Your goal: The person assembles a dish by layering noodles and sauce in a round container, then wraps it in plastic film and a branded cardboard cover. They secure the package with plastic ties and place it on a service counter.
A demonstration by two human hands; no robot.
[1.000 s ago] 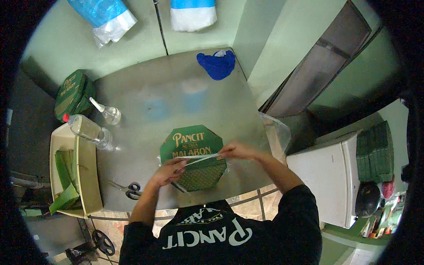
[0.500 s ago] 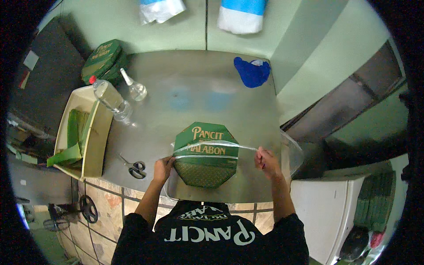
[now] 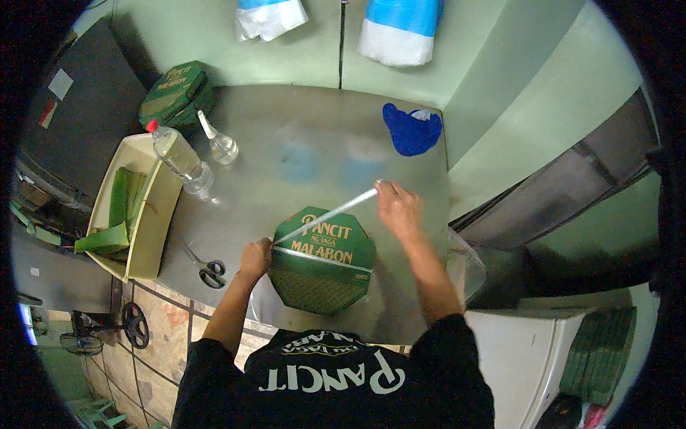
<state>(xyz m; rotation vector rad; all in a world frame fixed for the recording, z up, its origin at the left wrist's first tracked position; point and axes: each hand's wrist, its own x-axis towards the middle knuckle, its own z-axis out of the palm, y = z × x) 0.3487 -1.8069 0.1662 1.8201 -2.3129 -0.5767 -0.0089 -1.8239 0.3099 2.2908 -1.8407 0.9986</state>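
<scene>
An octagonal green box [image 3: 323, 261] with gold lettering was seen lying flat near the front edge of a steel table [image 3: 300, 154], directly before the person. A white strap [image 3: 325, 216] was stretched diagonally above its lid. The strap's lower end was pinched in the closed left hand [image 3: 255, 259] at the box's left edge, while the upper end was gripped in the closed right hand [image 3: 397, 207], raised beyond the box's far right corner. A second band was seen already lying across the lid. Scissors [image 3: 206, 267] lay just left of the left hand; a clear bottle [image 3: 180, 157] and a blue cloth [image 3: 411, 130] stood farther back.
</scene>
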